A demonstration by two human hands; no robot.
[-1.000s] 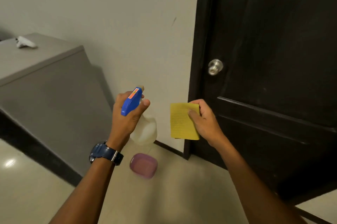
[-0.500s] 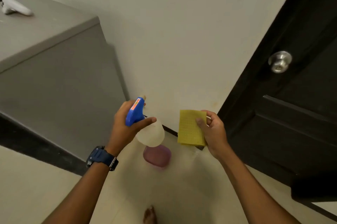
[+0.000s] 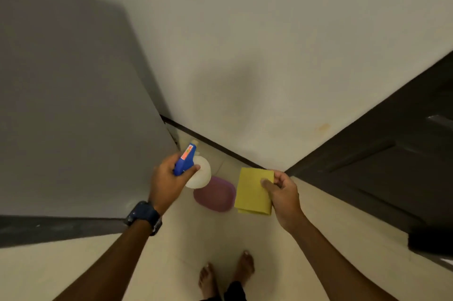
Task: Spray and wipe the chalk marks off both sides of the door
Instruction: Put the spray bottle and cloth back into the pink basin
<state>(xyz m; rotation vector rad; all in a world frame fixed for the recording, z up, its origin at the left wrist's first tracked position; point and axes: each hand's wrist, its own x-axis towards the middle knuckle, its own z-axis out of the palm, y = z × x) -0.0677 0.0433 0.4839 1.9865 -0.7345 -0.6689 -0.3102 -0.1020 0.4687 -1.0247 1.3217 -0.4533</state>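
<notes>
My left hand (image 3: pixel 169 181) grips a white spray bottle (image 3: pixel 201 175) with a blue trigger head (image 3: pixel 185 159), held over the floor near the wall corner. My right hand (image 3: pixel 284 192) pinches a folded yellow cloth (image 3: pixel 252 190) by its upper right edge. The dark brown door (image 3: pixel 382 165) runs along the right side, only its lower panels in view. No chalk marks show on the visible part.
A pink plastic basin (image 3: pixel 215 194) sits on the beige floor between my hands, below the bottle. A grey cabinet side (image 3: pixel 73 104) fills the left. A cream wall (image 3: pixel 257 55) stands ahead. My bare feet (image 3: pixel 225 273) are at the bottom centre.
The view has tilted down and left: the door knob and cabinet top have left the frame, my feet have appeared. Both hands keep their hold and now hang over the pink basin.
</notes>
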